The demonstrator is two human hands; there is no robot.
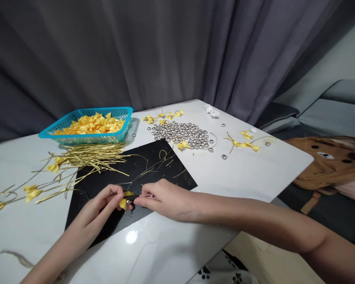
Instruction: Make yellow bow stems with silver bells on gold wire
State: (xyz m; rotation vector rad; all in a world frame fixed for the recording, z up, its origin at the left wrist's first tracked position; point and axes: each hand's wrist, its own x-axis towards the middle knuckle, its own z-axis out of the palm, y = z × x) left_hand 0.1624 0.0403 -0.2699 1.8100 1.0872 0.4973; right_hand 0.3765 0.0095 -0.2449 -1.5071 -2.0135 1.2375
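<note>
Over the black mat (106, 227), my left hand (102, 205) pinches a yellow ribbon bow (123, 204) between thumb and fingers. A shiny silver bead (128, 201) sits against the bow. From the right, my right hand (165, 199) is closed on a thin dark tool with a purplish part (149, 195), its tip at the bow and bead; its exact kind is hard to make out. Gold wires and clippings (154, 170) lie on the mat beyond my hands. Just behind my left hand is a pile of gold wire stems (97, 156).
A blue plastic basket (126, 130) full of yellow bows stands at the back left. Many silver beads (180, 134) are heaped behind the mat. Wired yellow bows (245, 145) lie at the right and far left. White pieces (212, 111) rest near the back edge.
</note>
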